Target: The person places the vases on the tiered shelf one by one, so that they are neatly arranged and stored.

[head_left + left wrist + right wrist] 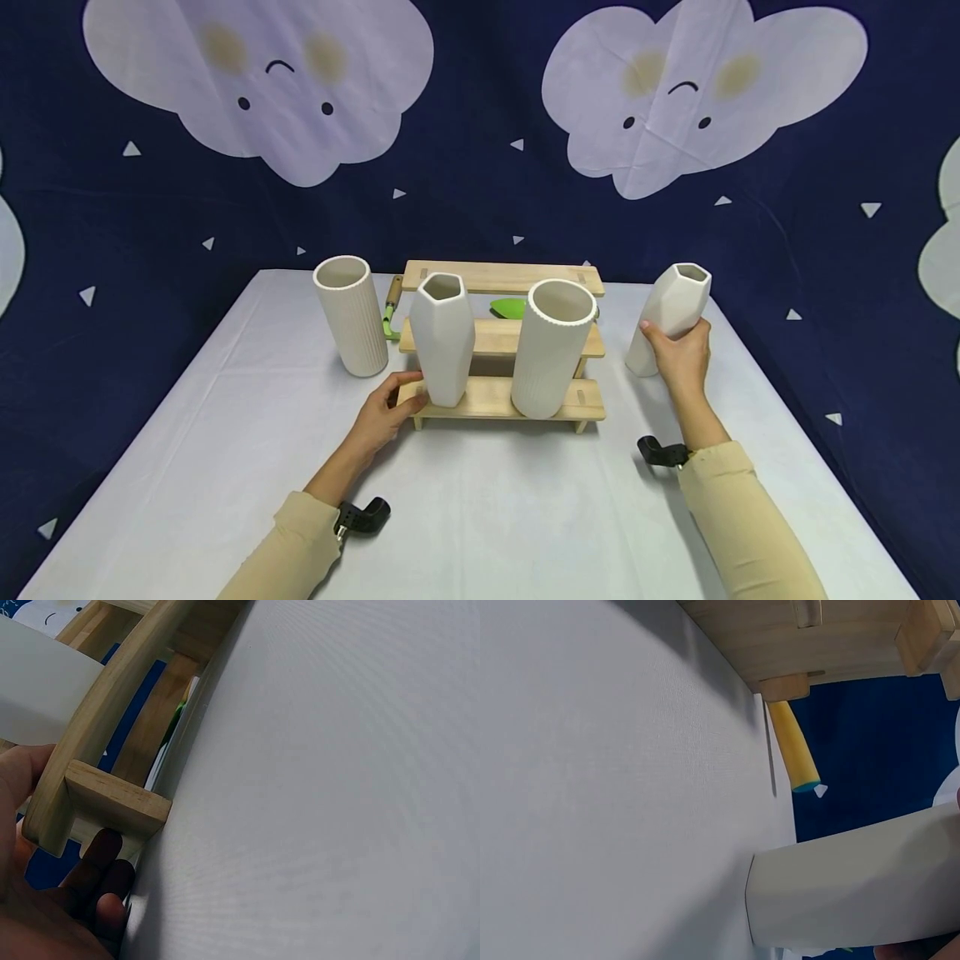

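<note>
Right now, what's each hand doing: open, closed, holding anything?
Left hand: fingers on the wooden stepped rack beside a white faceted ceramic vase; grip unclear.
Right hand: gripping another white faceted vase, tilted on the table.

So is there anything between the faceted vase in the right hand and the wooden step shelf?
Nothing visible stands in that gap. The right hand grips the faceted vase on the table, right of the wooden step shelf. Only bare white tabletop lies between them; the ribbed vase stands on the bottom step.
</note>
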`<state>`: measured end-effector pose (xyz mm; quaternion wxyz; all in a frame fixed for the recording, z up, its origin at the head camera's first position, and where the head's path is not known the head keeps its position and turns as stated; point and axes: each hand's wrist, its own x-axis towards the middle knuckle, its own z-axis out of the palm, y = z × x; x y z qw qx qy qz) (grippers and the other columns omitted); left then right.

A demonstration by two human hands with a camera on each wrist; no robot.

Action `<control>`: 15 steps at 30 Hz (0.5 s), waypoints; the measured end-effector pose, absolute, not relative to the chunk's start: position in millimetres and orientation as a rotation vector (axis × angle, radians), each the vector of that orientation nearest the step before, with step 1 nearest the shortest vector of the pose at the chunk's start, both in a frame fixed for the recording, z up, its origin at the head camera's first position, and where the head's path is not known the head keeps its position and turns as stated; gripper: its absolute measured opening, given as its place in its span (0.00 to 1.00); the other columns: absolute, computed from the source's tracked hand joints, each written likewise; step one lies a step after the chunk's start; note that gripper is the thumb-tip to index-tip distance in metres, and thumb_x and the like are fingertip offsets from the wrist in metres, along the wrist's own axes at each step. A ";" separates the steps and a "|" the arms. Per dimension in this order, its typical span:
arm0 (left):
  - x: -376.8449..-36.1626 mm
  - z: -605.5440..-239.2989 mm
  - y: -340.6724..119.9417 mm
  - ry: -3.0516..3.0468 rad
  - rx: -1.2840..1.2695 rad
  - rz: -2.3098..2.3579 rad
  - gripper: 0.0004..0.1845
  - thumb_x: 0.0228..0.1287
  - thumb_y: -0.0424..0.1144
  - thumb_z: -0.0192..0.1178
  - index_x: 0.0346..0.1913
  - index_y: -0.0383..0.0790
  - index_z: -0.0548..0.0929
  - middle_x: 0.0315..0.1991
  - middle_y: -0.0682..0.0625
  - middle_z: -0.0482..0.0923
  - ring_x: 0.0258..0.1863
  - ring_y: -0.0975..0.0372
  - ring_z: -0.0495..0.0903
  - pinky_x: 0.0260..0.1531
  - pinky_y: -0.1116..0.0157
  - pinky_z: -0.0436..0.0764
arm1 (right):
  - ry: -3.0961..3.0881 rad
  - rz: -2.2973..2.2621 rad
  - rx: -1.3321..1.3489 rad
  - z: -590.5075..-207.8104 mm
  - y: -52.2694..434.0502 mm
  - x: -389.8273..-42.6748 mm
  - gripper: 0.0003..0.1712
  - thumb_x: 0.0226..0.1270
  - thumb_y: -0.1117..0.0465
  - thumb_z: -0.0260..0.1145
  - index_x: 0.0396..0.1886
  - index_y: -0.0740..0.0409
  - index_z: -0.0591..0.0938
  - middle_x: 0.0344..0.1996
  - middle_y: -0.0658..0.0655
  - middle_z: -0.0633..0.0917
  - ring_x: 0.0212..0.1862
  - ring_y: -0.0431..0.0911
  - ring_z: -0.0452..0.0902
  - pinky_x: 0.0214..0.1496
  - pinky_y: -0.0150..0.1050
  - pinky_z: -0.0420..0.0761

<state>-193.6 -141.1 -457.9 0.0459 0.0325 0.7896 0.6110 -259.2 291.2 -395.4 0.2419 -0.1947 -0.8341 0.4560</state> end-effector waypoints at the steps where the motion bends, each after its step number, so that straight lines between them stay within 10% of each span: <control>1: -193.5 -457.9 -141.2 2.407 0.099 1.868 0.23 0.61 0.44 0.62 0.59 0.47 0.73 0.64 0.47 0.68 0.59 0.56 0.68 0.55 0.64 0.69 | -2.275 1.247 -0.530 -395.5 290.8 -259.8 0.46 0.52 0.48 0.71 0.64 0.64 0.60 0.59 0.69 0.73 0.61 0.61 0.68 0.64 0.54 0.66; 15: -193.8 -457.3 -141.0 2.392 0.093 1.876 0.24 0.61 0.46 0.63 0.59 0.48 0.73 0.65 0.49 0.67 0.61 0.56 0.67 0.58 0.60 0.68 | -2.287 1.250 -0.564 -393.7 291.1 -260.3 0.47 0.51 0.46 0.71 0.64 0.63 0.60 0.59 0.68 0.73 0.61 0.60 0.68 0.64 0.53 0.66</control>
